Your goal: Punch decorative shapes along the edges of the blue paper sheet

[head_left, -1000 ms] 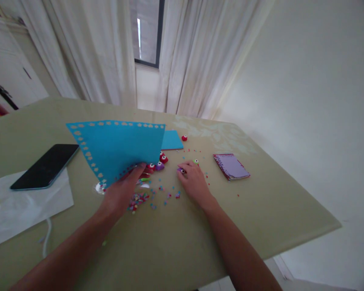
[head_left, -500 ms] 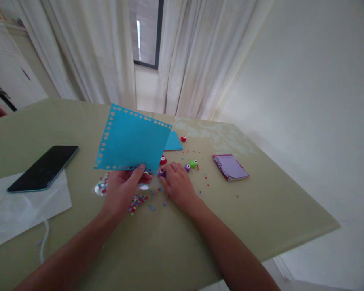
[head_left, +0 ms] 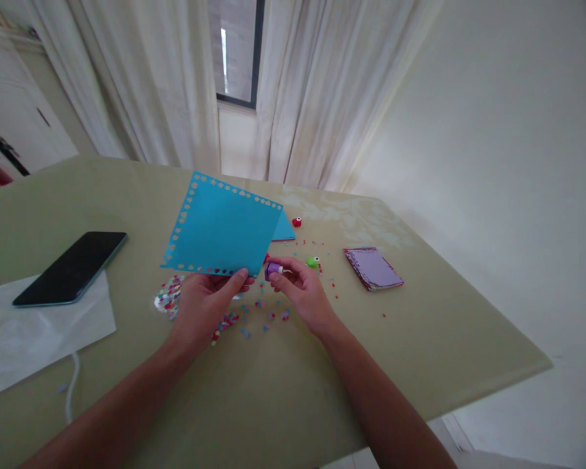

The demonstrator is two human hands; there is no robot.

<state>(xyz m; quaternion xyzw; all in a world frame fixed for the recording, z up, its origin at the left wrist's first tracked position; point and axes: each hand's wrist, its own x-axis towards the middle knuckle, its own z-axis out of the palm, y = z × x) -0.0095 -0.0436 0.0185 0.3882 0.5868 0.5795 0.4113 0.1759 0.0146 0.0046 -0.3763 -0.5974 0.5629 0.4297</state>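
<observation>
My left hand (head_left: 209,301) pinches the lower edge of a blue sheet of paper (head_left: 224,228), thumb in front. Small shapes are punched along its left, top and bottom edges. The sheet is tilted up off the table. My right hand (head_left: 303,286) grips a small purple craft punch (head_left: 273,270) close to the sheet's lower right corner. Beyond it lies a green punch (head_left: 313,262), with a red punch (head_left: 297,222) farther back. Another red one is mostly hidden behind the sheet. Punched-out paper bits (head_left: 227,322) lie below my hands.
More blue paper (head_left: 284,228) lies behind the held sheet. A stack of punched purple and red sheets (head_left: 375,268) is on the right. To the left, a black phone (head_left: 73,268) rests partly on white paper (head_left: 53,335), near a white cable (head_left: 72,387). A confetti pile (head_left: 168,296) sits beside my left hand.
My right hand has lifted the purple punch off the table and turned it on its side. The blue sheet has shifted slightly right with my left hand.
</observation>
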